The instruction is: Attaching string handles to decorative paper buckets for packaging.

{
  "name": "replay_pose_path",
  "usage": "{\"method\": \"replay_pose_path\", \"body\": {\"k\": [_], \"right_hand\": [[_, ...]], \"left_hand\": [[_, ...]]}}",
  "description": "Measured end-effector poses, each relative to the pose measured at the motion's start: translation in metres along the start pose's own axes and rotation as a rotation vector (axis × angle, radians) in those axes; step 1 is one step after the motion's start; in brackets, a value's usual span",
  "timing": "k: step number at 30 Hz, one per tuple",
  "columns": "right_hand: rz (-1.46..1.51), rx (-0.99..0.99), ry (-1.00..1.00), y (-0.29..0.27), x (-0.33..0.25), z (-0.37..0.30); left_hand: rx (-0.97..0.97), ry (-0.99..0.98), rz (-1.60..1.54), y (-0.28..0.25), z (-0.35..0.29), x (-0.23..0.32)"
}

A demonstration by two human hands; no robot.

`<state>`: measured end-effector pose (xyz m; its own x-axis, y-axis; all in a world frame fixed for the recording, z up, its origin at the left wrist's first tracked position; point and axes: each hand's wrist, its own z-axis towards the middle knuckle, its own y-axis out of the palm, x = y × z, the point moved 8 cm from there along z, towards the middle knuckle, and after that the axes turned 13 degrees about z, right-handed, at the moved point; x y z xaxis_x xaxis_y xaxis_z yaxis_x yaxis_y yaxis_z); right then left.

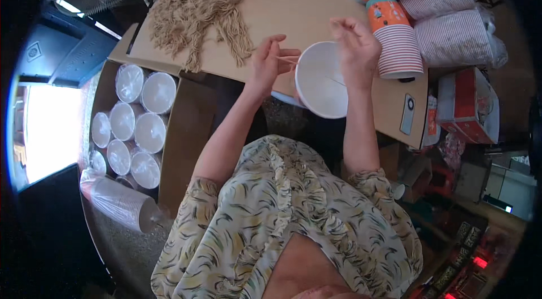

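A white paper bucket (317, 82) is tilted between my hands at the table's edge, its pale inside facing me. My left hand (267, 66) is on its left side, with a thin tan cord (287, 60) running from the fingers to the bucket's wall. Beside the right part of the rim, my right hand (359, 51) has its fingers curled in; what they hold, if anything, is hidden. A thin dark line shows inside the bucket near that wrist. A heap of tan cords (197, 8) lies on the table beyond my left hand.
Nested paper buckets (398, 45) stand right of my hands, beside plastic-wrapped stacks (451, 34). A phone-like grey object (407, 114) lies at the table's right edge. Lower left, a cardboard box (183, 135) holds several wrapped stacks; another wrapped stack (121, 203) lies nearby.
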<state>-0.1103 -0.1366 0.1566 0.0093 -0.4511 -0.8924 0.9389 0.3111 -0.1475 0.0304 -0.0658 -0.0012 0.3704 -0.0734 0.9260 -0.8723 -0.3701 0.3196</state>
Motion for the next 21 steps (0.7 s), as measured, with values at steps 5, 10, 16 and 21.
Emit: {"method": "replay_pose_path", "body": {"k": [5,10,16,21], "right_hand": [[0.017,0.086,0.022,-0.034,0.033,0.008],[-0.067,0.053,0.267,-0.084,0.075,-0.014],[0.448,-0.008,0.615,-0.088,0.142,-0.1],[0.797,-0.198,0.613,-0.051,0.134,-0.151]], "left_hand": [[-0.069,-0.147,-0.133,-0.005,0.008,0.0],[-0.099,-0.212,-0.325,-0.01,0.001,0.005],[-0.108,-0.189,-0.619,-0.014,-0.005,0.011],[-0.145,-0.149,-0.69,-0.009,-0.023,0.031]]}}
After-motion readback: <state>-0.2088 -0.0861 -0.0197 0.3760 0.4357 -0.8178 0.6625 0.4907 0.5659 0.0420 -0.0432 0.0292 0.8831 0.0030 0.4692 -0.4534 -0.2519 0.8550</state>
